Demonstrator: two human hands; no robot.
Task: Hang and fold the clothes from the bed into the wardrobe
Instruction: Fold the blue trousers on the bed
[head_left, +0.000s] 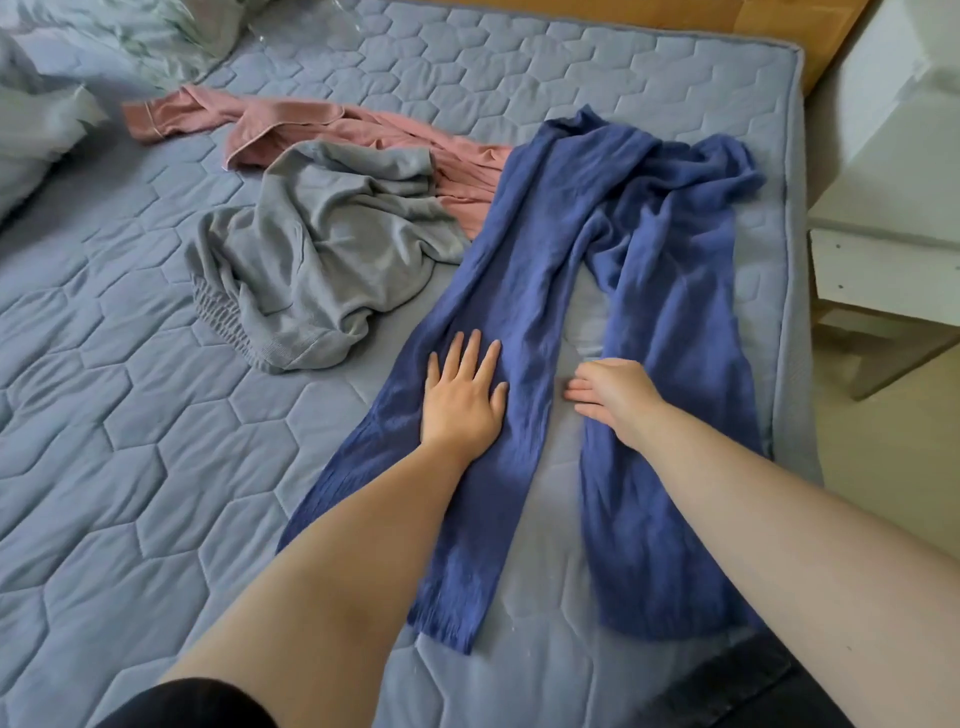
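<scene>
Blue trousers (561, 249) lie spread on the bed (130, 415), legs pointing toward me and waist at the far end. My left hand (462, 395) presses flat on the left leg, fingers straight. My right hand (613, 395) rests on the inner edge of the right leg, fingers pointing left onto the bare cover between the legs. A crumpled grey garment (322, 260) lies left of the trousers. A pink garment (322, 127) stretches behind it, its end partly hidden under the grey one and the trousers.
Pale bedding and a pillow (36, 130) are bunched at the far left corner. A white bedside unit (883, 208) stands past the bed's right edge, with floor beside it. A wooden headboard (753, 31) runs along the top.
</scene>
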